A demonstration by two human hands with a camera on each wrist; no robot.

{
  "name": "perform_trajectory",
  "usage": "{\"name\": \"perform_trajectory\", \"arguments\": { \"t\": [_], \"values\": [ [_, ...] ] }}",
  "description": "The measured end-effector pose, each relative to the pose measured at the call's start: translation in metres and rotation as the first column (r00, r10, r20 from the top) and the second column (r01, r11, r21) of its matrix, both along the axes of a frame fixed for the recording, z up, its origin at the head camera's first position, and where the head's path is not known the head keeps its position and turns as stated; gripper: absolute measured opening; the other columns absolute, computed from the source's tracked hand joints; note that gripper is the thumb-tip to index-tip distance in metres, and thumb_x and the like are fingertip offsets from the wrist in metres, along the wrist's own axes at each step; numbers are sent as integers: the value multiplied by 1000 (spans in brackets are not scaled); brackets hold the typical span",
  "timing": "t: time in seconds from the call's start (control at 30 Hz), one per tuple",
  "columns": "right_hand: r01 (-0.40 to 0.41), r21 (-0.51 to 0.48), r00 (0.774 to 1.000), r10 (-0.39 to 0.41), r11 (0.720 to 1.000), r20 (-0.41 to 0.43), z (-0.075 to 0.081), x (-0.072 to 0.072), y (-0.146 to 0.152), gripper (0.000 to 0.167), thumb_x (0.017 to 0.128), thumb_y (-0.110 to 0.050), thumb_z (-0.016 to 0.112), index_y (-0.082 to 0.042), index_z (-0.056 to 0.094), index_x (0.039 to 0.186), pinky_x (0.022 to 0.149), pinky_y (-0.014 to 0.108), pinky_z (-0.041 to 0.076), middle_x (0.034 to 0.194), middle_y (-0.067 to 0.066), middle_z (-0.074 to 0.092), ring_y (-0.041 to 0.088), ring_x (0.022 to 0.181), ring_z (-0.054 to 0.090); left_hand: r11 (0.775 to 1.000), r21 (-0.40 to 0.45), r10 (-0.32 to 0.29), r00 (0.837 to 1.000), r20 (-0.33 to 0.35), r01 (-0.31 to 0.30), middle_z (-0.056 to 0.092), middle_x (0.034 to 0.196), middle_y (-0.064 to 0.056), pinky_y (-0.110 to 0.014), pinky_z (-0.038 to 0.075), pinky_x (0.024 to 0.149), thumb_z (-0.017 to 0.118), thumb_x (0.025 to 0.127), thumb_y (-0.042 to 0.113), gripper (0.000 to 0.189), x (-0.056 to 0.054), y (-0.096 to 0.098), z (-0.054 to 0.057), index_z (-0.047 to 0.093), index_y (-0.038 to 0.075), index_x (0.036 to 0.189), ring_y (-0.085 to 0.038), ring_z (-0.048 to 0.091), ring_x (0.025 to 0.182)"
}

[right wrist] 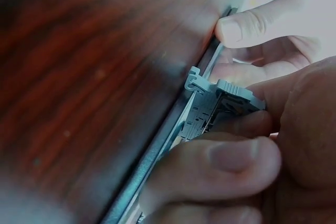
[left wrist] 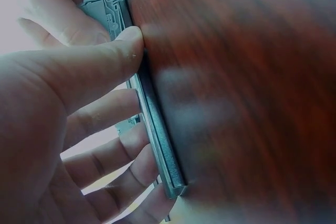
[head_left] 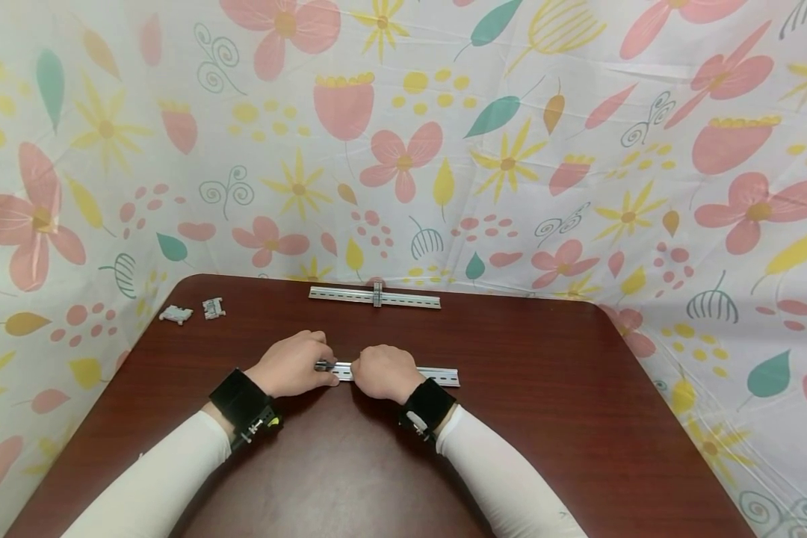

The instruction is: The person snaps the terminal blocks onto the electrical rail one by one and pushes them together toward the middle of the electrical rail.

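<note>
A slotted metal DIN rail (head_left: pixel 438 376) lies crosswise before me on the table. My left hand (head_left: pixel 297 366) grips it toward its left end, thumb on the near edge and fingers on the far side in the left wrist view. My right hand (head_left: pixel 385 372) holds a grey plastic terminal block (right wrist: pixel 198 113) against the rail. In the right wrist view, the block's hooked foot is at the rail's near edge, and the right fingers cover part of its body. From the head view the block is hidden behind the right hand.
Farther back lies a second DIN rail (head_left: pixel 410 300) with a grey block (head_left: pixel 377 294) mounted near its middle. Two loose pale grey pieces, one (head_left: pixel 175 314) beside the other (head_left: pixel 213 308), lie at the table's back left corner. A flowered curtain (head_left: pixel 403 217) hangs behind the table.
</note>
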State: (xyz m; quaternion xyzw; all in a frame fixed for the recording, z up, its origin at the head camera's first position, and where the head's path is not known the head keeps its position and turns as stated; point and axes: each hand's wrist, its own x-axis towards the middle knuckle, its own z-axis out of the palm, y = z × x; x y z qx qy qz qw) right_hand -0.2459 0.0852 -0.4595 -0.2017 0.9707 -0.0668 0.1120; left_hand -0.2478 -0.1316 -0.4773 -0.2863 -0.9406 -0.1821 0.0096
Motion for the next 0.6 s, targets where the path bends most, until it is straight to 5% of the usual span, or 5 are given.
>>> {"name": "perform_trajectory", "arguments": {
  "t": [0.6],
  "values": [
    [30,-32,999,-30,999,15,1,0,1,48,113,-28,56,-19,67,68,49,41,48,68,1,61,17,60,54,1000,-9,-20,1000,-10,20,59,93,9,-33,51,69,93,91,40,24,-2,-2,-2,86,21,103,-14,56,88]
  ]
}}
